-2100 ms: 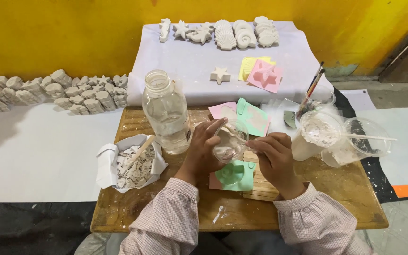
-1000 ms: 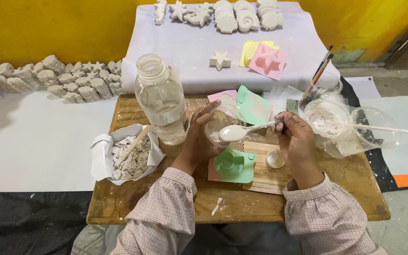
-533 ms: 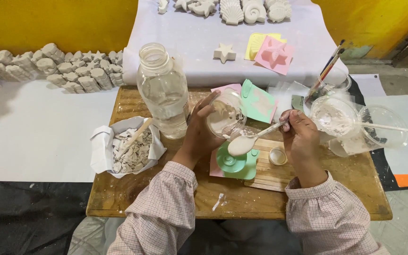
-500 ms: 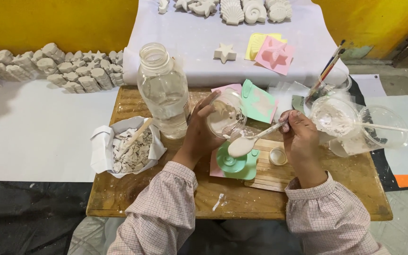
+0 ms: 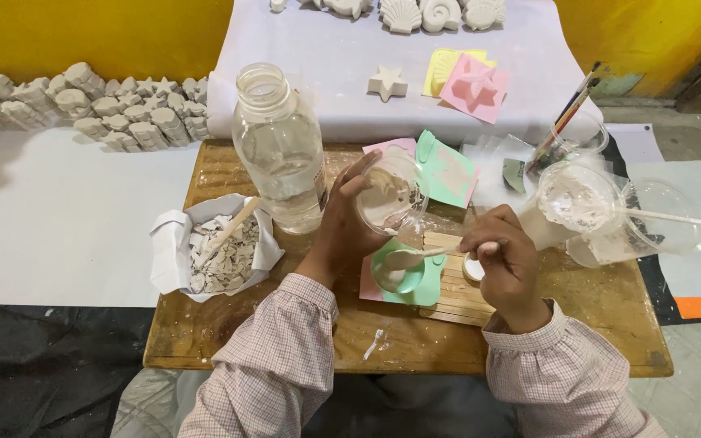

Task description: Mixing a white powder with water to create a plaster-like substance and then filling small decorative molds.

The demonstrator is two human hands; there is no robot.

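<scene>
- Wooden tabletop (image 5: 529,324): one clear bottle (image 5: 279,150), one bowl (image 5: 222,247) of white shards
- Left hand (image 5: 342,223) grip clasps a plaster-smeared cup (image 5: 389,195)
- Right hand (image 5: 506,264) grip pinches a spoon (image 5: 415,257) over a green mould (image 5: 403,276)

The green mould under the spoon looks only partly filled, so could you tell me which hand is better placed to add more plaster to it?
Probably the right hand: it holds the spoon directly over the green mould, while the left hand is occupied tilting the clear cup just above.
</scene>
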